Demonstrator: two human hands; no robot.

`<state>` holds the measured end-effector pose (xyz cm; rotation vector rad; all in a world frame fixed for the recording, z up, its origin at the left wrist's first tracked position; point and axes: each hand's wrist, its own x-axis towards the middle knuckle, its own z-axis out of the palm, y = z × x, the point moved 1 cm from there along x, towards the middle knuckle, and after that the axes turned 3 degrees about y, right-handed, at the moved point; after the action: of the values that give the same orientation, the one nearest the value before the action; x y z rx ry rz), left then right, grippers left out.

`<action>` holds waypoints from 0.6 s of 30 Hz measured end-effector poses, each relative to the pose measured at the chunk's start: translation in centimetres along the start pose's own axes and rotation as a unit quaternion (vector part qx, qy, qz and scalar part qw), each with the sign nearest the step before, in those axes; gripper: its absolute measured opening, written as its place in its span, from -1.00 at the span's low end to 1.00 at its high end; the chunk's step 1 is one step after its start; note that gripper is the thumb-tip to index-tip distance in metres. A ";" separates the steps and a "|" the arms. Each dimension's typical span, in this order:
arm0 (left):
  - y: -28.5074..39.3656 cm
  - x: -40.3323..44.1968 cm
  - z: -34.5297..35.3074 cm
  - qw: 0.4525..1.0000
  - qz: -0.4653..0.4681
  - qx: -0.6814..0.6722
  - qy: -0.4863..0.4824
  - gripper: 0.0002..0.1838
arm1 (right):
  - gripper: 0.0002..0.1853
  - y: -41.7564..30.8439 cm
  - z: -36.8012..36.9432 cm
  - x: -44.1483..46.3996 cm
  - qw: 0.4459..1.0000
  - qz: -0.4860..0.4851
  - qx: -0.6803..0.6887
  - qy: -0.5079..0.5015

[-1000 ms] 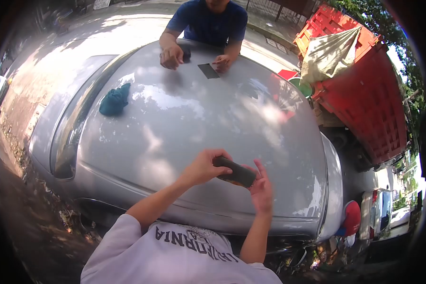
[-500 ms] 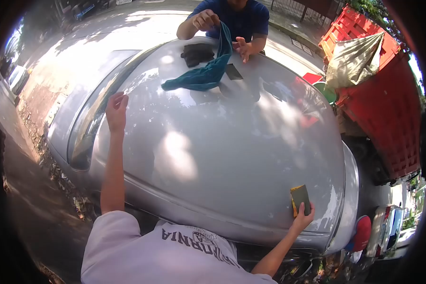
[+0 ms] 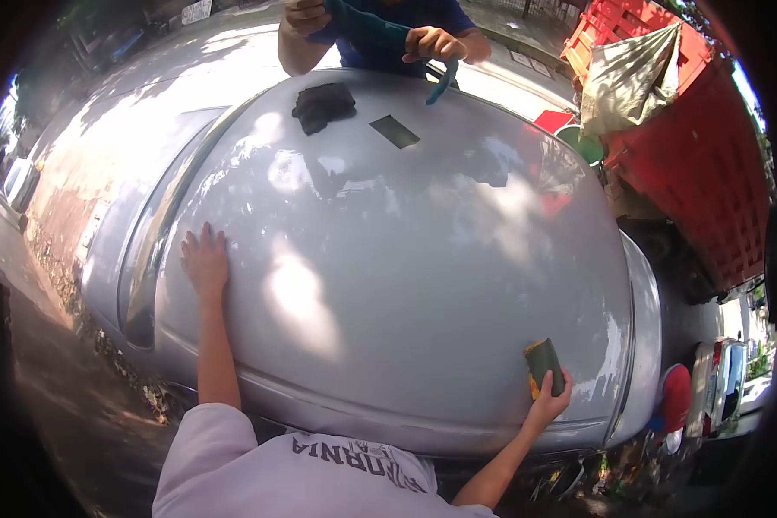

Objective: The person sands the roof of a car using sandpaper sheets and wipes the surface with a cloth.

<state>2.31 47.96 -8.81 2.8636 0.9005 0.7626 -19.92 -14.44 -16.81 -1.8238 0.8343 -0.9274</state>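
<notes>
Your left hand, fingers spread, on the roof; your right hand, fingers gripping a pad.

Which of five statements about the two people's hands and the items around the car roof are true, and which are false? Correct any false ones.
1. The right hand holds a grey-green pad with a yellow edge. True.
2. The left hand grips a brush. False: it is spread open on the car roof, with nothing seen in it.
3. The co-worker's hands hold a teal cloth. True.
4. The dark rectangular sheet and the black item lie apart. True.
5. The black item lies under the left hand. False: it lies nearer the co-worker.
</notes>
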 end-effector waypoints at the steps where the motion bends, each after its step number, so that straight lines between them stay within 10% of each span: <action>1: -0.1 0.0 0.1 1.000 0.001 0.002 -0.002 -0.42 | -0.69 0.2 0.0 0.1 1.000 -0.001 0.012 -0.005; 9: 3.7 -4.2 -1.1 0.998 0.057 -0.027 -0.014 -0.41 | -0.46 -2.5 1.6 -1.2 0.999 -0.019 0.012 0.024; 13: 13.8 -16.0 -6.3 0.813 0.427 -0.304 -0.252 -0.52 | -0.28 -12.4 8.6 -4.9 0.931 -0.049 0.120 -0.341; 15: 18.3 -17.2 -6.9 0.749 0.263 -0.512 -0.329 -0.49 | -0.23 -14.9 12.8 -5.8 0.873 -0.075 0.037 -0.481; 18: 21.1 -14.6 -7.5 0.779 0.253 -0.446 -0.362 -0.41 | -0.23 -20.0 17.3 -6.7 0.867 -0.159 -0.112 -0.460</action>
<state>-0.41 21.66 -4.80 2.1363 -0.3055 -0.0180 -5.13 5.60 -5.60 -2.3133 0.0264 -0.0497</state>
